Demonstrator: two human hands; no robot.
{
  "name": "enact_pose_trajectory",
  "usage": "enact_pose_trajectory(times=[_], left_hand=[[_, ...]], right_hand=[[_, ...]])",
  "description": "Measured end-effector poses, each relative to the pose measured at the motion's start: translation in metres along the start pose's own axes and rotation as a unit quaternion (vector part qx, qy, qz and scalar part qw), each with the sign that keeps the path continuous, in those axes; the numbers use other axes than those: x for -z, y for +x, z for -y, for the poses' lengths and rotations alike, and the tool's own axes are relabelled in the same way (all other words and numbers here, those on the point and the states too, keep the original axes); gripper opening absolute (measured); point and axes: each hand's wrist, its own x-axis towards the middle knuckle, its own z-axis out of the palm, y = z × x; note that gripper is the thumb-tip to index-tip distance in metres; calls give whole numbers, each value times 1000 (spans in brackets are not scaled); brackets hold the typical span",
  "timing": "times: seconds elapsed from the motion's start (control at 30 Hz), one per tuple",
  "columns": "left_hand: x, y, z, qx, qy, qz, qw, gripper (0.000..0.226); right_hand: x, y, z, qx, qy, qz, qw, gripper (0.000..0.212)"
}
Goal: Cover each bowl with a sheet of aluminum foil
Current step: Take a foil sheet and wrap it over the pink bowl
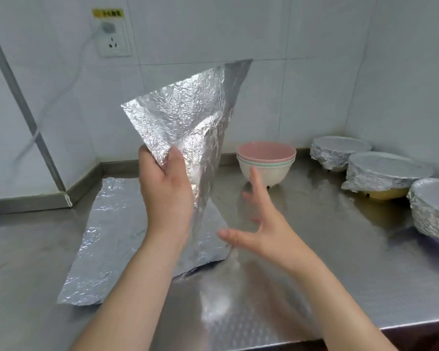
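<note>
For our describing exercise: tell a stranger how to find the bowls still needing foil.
On the steel counter, look to the back edge by the tiled wall. Just beyond the open right hand stands a stack of nested bowls, pink on top. Unlike the foil-covered bowls to its right, it is bare.

white tiled walls [302,34], wall socket [114,43] (cable plugged in), steel counter [340,262].

foil sheet [188,115]: crinkled, shiny metal
counter [327,262]: brushed steel, glossy
bowls [266,160]: smooth matt plastic
wall [314,59]: glossy tile
</note>
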Motion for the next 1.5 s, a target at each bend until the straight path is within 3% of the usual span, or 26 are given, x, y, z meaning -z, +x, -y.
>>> enact_pose_trajectory(times=[0.07,0.13,0.23,0.37,0.4,0.47,0.53,0.6,0.7,0.8,0.93,1.0,1.13,1.27,1.37,1.5], left_hand=[[-16,-4,-9,81,-85,58,991,14],[-31,-12,-12,117,-107,104,982,17],[-52,-23,-24,137,-110,194,965,21],[-81,-29,-43,140,-126,448,874,29],[-88,-29,-42,92,-89,455,881,31],[-99,-20,-25,-15,28,387,922,32],[-109,-6,-2,-30,114,314,942,30],[-127,7,27,-23,189,291,938,25],[-149,33,76,-43,355,367,859,24],[-165,52,112,-57,443,439,779,36],[-174,59,120,-85,475,476,735,30],[-177,64,118,-98,473,475,735,27],[-181,76,116,-59,437,473,763,42],[-175,85,113,-41,429,502,750,23],[-168,86,110,-68,423,441,789,11],[-159,85,97,-72,401,396,823,15]], right_hand=[[-3,-4,23,30,-49,34,998,119],[-9,-3,30,77,-87,3,993,113],[0,-1,28,70,-117,-157,978,89],[50,-4,12,6,-71,-341,937,70],[69,-3,5,-14,-45,-370,928,63],[101,0,-9,-68,8,-425,903,41],[129,2,-24,-125,35,-472,872,28],[155,3,-34,-142,53,-488,859,24],[172,4,-42,-134,78,-473,867,31],[175,6,-51,-128,78,-468,871,30],[175,12,-70,-75,42,-509,856,36],[175,14,-78,-53,22,-530,846,41],[175,17,-79,-7,1,-580,814,38],[185,19,-80,-2,16,-622,783,28],[184,14,-68,33,14,-611,791,23],[183,12,-52,57,27,-577,814,44]])
